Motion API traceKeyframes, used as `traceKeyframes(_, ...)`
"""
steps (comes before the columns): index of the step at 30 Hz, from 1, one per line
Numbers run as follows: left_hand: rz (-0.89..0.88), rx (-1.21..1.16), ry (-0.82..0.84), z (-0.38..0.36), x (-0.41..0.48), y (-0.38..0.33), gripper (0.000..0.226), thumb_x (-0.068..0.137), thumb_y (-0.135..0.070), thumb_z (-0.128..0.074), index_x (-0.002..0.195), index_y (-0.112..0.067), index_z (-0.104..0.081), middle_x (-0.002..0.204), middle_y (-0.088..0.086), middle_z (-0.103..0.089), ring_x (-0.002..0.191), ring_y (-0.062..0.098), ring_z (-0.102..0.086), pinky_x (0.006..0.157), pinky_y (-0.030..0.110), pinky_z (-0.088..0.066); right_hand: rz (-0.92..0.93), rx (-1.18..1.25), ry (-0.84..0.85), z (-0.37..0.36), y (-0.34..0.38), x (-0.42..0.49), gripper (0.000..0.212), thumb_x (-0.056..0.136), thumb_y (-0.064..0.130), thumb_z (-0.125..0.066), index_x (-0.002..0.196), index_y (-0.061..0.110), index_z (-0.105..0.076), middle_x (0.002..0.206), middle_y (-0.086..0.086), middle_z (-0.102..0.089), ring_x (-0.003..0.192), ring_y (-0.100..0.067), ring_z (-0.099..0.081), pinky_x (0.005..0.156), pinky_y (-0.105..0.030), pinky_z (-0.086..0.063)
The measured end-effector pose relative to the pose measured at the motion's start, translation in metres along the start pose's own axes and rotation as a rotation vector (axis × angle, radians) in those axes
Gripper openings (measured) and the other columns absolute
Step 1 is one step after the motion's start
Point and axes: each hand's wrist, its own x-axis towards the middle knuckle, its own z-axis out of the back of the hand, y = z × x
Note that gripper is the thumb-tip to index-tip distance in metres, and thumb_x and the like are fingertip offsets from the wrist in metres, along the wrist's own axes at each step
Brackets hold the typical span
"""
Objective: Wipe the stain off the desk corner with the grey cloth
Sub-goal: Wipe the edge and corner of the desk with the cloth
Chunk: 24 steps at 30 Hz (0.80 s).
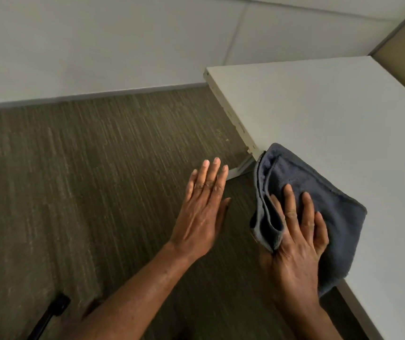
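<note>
A folded grey-blue cloth [319,192] lies over the near corner of the white desk [331,114] and hangs off its left edge. My right hand [297,244] presses flat on the cloth, fingers spread over its top and thumb tucked into the folded layers at the left. The cloth hides the corner, so no stain shows there. My left hand [203,212] hovers flat over the carpet to the left of the desk, fingers stretched and holding nothing. The desk's left edge [226,106] looks chipped and marked.
Striped brown-green carpet [86,192] covers the floor. A white wall with a baseboard [98,94] runs behind. A desk leg foot [241,168] shows under the corner. A dark object [49,315] lies at the bottom left. A beige panel [404,45] stands at the right.
</note>
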Motion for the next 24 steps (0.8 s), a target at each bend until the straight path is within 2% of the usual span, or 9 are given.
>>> traceKeyframes(4, -0.002, -0.027, -0.006, -0.009, 0.003, 0.003, 0.063, 0.111, -0.027, -0.038, 0.164, -0.009, -0.01, 0.174, 0.014, -0.008, 0.162, 0.027, 0.001, 0.132, 0.043, -0.004, 0.022, -0.104, 0.046, -0.001, 0.0, 0.002, 0.081, 0.088, 0.045, -0.056, 0.159, 0.021, -0.026, 0.171, 0.0, -0.005, 0.158, -0.026, 0.003, 0.126, -0.048, 0.001)
traceKeyframes(7, 0.023, -0.055, 0.008, -0.016, -0.003, 0.003, 0.067, 0.109, -0.024, -0.046, 0.165, -0.011, -0.01, 0.174, 0.012, -0.007, 0.162, 0.027, 0.001, 0.131, 0.049, -0.011, 0.049, -0.124, 0.054, 0.0, -0.005, -0.006, 0.072, 0.095, 0.029, -0.049, 0.16, 0.023, -0.021, 0.171, 0.002, -0.006, 0.158, -0.025, 0.001, 0.125, -0.05, -0.004)
traceKeyframes(9, 0.029, -0.091, 0.008, -0.02, -0.007, 0.003, 0.065, 0.11, -0.027, -0.042, 0.165, -0.012, -0.011, 0.174, 0.011, -0.007, 0.162, 0.026, 0.0, 0.13, 0.052, -0.016, 0.034, -0.138, 0.024, -0.001, -0.01, -0.016, 0.067, 0.095, 0.021, -0.045, 0.159, 0.022, -0.026, 0.171, 0.002, -0.012, 0.158, -0.024, -0.002, 0.125, -0.047, -0.003)
traceKeyframes(13, 0.009, -0.109, -0.023, -0.026, -0.017, 0.003, 0.061, 0.112, -0.033, -0.033, 0.165, -0.013, -0.011, 0.175, 0.008, -0.005, 0.162, 0.026, -0.001, 0.131, 0.048, -0.013, -0.028, -0.182, -0.041, -0.002, -0.019, -0.038, 0.057, 0.097, 0.026, -0.041, 0.154, 0.019, -0.04, 0.166, -0.002, -0.027, 0.156, -0.024, -0.013, 0.126, -0.038, 0.001)
traceKeyframes(18, 0.018, -0.119, -0.028, -0.032, -0.022, 0.003, 0.064, 0.111, -0.034, -0.034, 0.166, -0.016, -0.006, 0.175, 0.006, -0.003, 0.162, 0.025, -0.001, 0.13, 0.049, -0.016, -0.002, -0.204, -0.044, -0.003, -0.017, -0.035, 0.057, 0.094, 0.03, -0.048, 0.15, 0.019, -0.047, 0.163, -0.001, -0.032, 0.158, -0.019, -0.004, 0.125, -0.04, 0.001)
traceKeyframes(21, 0.013, -0.145, -0.035, -0.035, -0.022, 0.003, 0.063, 0.112, -0.033, -0.036, 0.165, -0.014, -0.009, 0.175, 0.007, -0.004, 0.162, 0.026, 0.0, 0.131, 0.048, -0.012, 0.055, -0.241, 0.041, -0.004, -0.012, -0.019, 0.065, 0.092, 0.022, -0.05, 0.155, 0.019, -0.037, 0.168, -0.001, -0.02, 0.158, -0.022, 0.003, 0.125, -0.042, 0.009)
traceKeyframes(24, 0.008, -0.152, -0.058, -0.035, -0.02, 0.003, 0.061, 0.112, -0.033, -0.034, 0.165, -0.012, -0.01, 0.175, 0.007, -0.004, 0.162, 0.026, -0.001, 0.132, 0.045, -0.009, 0.094, -0.263, 0.097, -0.004, -0.009, -0.008, 0.079, 0.085, 0.013, -0.057, 0.159, 0.018, -0.028, 0.17, -0.001, -0.016, 0.158, -0.027, 0.004, 0.125, -0.047, 0.008)
